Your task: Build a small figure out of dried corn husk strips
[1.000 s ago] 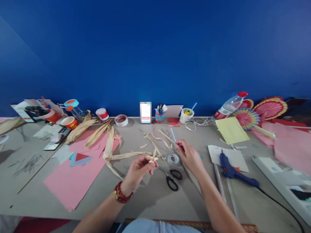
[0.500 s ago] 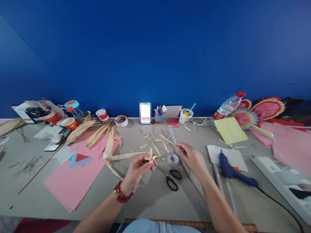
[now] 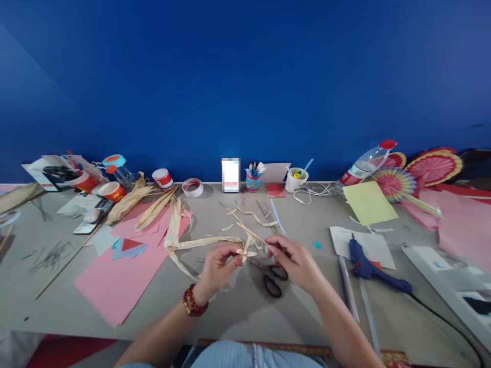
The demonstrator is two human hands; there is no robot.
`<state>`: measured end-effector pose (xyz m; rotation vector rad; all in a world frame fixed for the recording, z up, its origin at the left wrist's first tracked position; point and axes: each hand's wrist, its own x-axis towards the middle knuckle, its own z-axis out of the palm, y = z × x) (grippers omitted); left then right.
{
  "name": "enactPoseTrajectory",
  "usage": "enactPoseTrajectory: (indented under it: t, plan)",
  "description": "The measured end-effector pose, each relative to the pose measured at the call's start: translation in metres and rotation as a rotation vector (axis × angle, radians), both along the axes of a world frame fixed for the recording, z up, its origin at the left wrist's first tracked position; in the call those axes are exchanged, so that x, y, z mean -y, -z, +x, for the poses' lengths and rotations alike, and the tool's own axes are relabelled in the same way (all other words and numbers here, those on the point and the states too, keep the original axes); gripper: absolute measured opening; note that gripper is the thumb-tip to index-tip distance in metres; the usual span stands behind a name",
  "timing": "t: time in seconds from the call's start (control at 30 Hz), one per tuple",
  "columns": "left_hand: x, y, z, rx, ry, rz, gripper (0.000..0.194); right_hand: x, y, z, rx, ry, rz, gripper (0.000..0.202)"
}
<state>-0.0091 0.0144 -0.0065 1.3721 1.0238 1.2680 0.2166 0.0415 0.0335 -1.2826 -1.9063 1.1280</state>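
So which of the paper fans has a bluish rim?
The fan just behind the yellow sheet; the other fans are pinkish red with yellow rims.

Your left hand (image 3: 219, 268) pinches a pale flower (image 3: 246, 253), and your right hand (image 3: 294, 259) holds a thin stick (image 3: 251, 233) close to it. The black-handled scissors (image 3: 272, 286) lie on the table (image 3: 161, 317) near your right hand; the blue glue gun (image 3: 368, 269) is more to the right, partly on white paper (image 3: 340, 238).
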Motion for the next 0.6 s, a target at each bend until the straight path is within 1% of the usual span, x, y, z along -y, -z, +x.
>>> enactPoseTrajectory:
  t: [0.13,0.2,0.3,0.4,0.47,0.6]
  plan:
    - [-0.001,-0.006,0.0,-0.083,0.022,0.082,0.015,0.007,-0.011,-0.009,-0.043,-0.054,0.01,0.021]
    - [-0.001,-0.007,0.0,-0.1,0.036,0.096,0.017,0.01,-0.016,-0.014,-0.054,-0.063,-0.01,0.021]
    - [0.0,-0.006,0.002,-0.051,0.048,0.006,0.018,0.01,-0.018,-0.019,-0.062,-0.058,-0.064,0.022]
    - [0.001,-0.005,0.004,0.056,0.06,-0.138,0.022,0.009,-0.015,-0.021,-0.081,-0.061,-0.096,0.023]
    - [0.001,-0.006,0.005,0.109,0.075,-0.207,0.024,0.008,-0.013,-0.022,-0.094,-0.064,-0.1,0.022]
    - [0.002,-0.01,0.005,0.165,0.079,-0.253,0.022,0.007,-0.009,-0.022,-0.092,-0.071,-0.084,0.02]
